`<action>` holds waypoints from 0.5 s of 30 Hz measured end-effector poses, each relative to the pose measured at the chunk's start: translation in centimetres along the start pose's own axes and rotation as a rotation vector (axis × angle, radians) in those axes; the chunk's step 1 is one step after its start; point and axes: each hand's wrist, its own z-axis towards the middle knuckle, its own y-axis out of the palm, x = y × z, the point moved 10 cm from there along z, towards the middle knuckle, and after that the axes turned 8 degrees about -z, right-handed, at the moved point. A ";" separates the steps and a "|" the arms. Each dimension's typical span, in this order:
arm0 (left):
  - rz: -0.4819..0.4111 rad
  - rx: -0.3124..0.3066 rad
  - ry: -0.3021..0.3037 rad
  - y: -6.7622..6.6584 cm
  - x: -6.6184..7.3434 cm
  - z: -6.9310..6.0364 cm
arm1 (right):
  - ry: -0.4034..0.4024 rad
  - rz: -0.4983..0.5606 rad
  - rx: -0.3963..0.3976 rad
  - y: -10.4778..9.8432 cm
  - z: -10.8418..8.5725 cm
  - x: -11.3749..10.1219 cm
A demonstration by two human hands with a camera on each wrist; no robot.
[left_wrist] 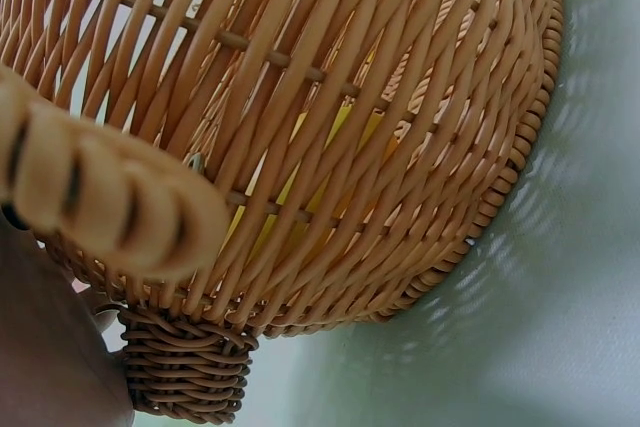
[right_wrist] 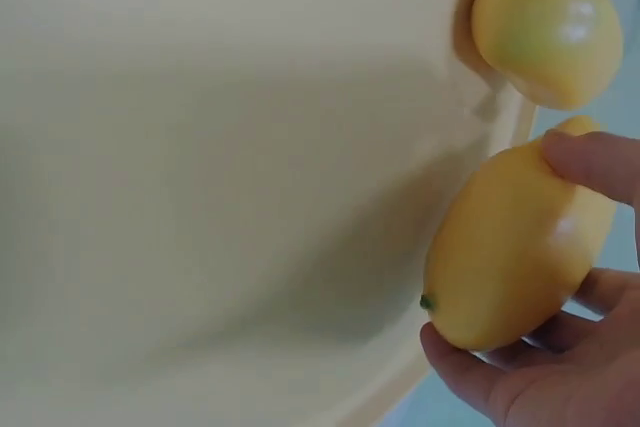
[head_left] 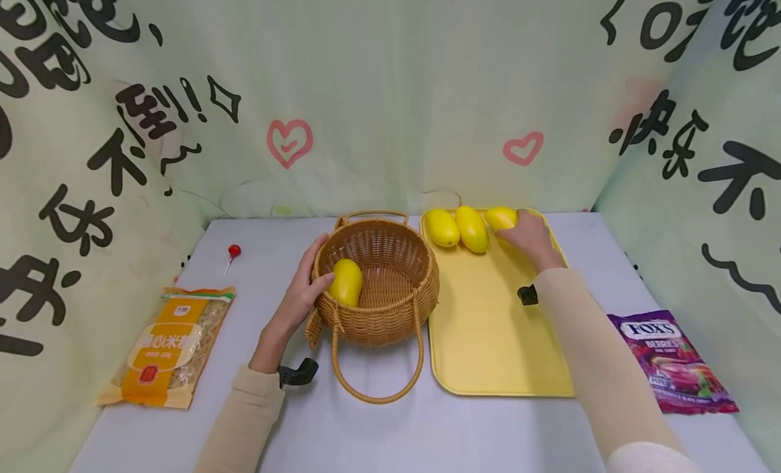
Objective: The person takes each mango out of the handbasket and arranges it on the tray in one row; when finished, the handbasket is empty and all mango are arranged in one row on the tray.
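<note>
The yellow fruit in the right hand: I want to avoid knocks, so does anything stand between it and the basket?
Yes: two other yellow fruits on the tray lie between the held fruit and the basket. The left hand grips the basket's opposite side.

The basket (head_left: 390, 324) is woven tan, with a bright yellow fruit (head_left: 346, 283) inside it, a paler yellow tray (head_left: 494, 337) and purple packet (head_left: 674, 364) to the basket's right, a red lollipop (head_left: 234, 250) left.

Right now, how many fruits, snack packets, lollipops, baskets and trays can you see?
Yellow fruits: 4 (one in the right hand)
Snack packets: 2
Lollipop: 1
Wicker basket: 1
Yellow tray: 1
Total: 9
</note>
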 end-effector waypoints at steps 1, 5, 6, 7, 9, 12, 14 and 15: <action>0.000 -0.002 0.001 0.0 0.0 0.0 | 0.011 0.004 -0.004 0.2 -0.1 0.2; -0.005 -0.001 -0.001 0.1 0.0 -0.1 | 0.041 0.023 -0.024 1.0 -0.2 0.7; -0.007 0.000 -0.001 0.1 0.0 -0.1 | 0.042 0.032 -0.021 1.1 -0.1 0.8; -0.009 0.000 0.001 0.1 0.0 -0.1 | 0.041 0.040 -0.018 1.1 -0.1 0.8; -0.011 0.000 0.000 0.1 0.0 0.0 | 0.041 0.054 -0.010 1.3 0.1 0.8; -0.007 0.000 0.006 0.1 0.0 0.0 | 0.043 0.071 -0.008 1.5 0.2 0.8; -0.005 0.002 0.009 0.1 0.0 0.0 | 0.040 0.075 -0.011 1.7 0.2 0.7; -0.003 0.004 0.010 0.1 0.0 -0.1 | 0.037 0.074 -0.015 1.7 0.2 0.5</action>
